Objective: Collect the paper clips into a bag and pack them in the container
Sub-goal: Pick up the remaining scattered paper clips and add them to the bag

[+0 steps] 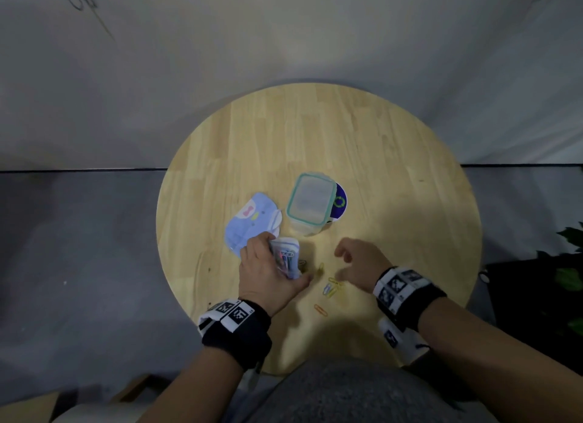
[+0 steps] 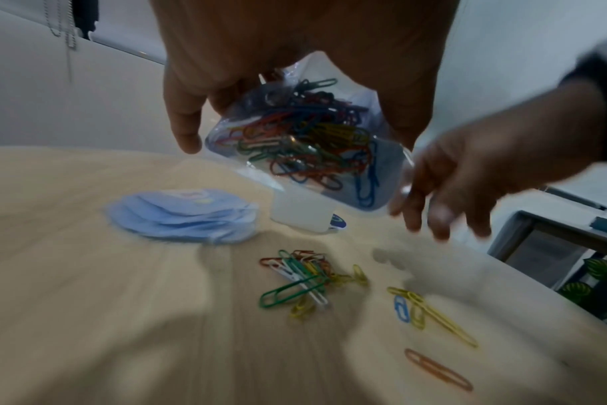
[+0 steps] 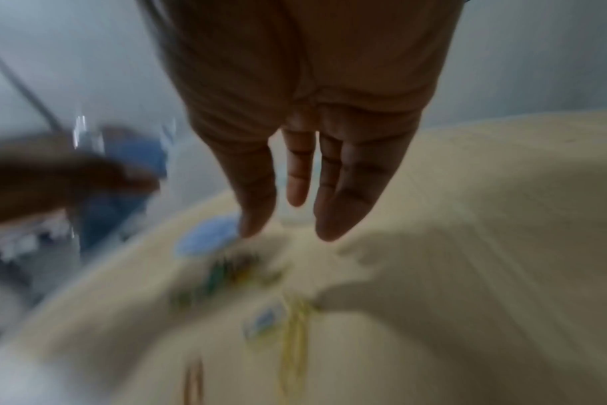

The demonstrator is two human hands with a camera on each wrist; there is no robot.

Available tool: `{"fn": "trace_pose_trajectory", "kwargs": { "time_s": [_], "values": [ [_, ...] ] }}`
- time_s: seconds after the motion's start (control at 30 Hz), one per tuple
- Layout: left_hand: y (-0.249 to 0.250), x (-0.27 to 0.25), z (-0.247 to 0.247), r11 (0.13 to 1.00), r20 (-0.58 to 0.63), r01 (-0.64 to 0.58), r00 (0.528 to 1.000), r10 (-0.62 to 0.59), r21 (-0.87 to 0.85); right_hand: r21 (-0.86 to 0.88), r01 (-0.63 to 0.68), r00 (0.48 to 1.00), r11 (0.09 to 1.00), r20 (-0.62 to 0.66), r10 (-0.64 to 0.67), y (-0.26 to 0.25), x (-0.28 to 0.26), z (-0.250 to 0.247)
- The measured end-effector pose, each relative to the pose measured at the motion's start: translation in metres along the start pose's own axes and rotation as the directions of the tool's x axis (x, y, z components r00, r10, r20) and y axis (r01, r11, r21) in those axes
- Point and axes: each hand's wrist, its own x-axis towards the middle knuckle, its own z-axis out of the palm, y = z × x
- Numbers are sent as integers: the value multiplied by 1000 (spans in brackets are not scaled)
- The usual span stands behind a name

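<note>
Round wooden table at frame centre bears loose paper clips below the left hand gripping a half-full bag, which could spill if tilted, while the right hand hovers empty, fingers relaxed.

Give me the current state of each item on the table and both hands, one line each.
bag: held off the table in the left hand, partly filled with clips.
left hand: grips the bag.
right hand: empty, fingers relaxed, above the loose clips.
loose paper clips: scattered on the table.
container: lid on.
blue pouches: stacked flat.
</note>
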Motion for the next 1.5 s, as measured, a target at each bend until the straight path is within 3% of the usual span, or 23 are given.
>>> {"fn": "trace_pose_trajectory", "kwargs": {
  "time_s": [0.1, 0.27, 0.5, 0.63, 0.73, 0.8, 1.0, 1.2, 1.5],
  "values": [
    [-8, -7, -5, 999, 8, 24, 1000, -25, 25, -175, 34, 988, 984, 154, -6, 15, -3, 36],
    [-15, -19, -7, 998, 32, 40, 999, -41, 41, -345, 73, 995, 936, 84, -46, 7, -3, 72],
    [-16, -21, -9, 999, 39, 27, 999, -29, 44, -228, 174, 984, 958, -2, -179, 6, 6, 76],
    [-16, -19, -14, 998, 50, 51, 997, -53, 40, -91, 38, 992, 995, -115, -49, 23, -2, 69],
    [-20, -20, -13, 998, 61, 49, 997, -52, 49, -105, -86, 995, 991, -67, 79, 35, -7, 70],
    [-22, -21, -12, 998, 72, 42, 996, -45, 46, -119, -102, 994, 988, -40, 98, 32, -6, 73],
    [-22, -20, -14, 998, 83, 31, 996, -35, 59, -211, 29, 996, 977, -76, -46, 2, 8, 82],
    [-25, -20, -17, 997, 78, 20, 997, -26, 68, -331, 139, 990, 933, 24, -139, -9, 10, 82],
    [-25, -24, -12, 997, 77, 3, 997, -9, 79, -394, 200, 979, 897, 58, -193, -10, 4, 85]
  ]
}}
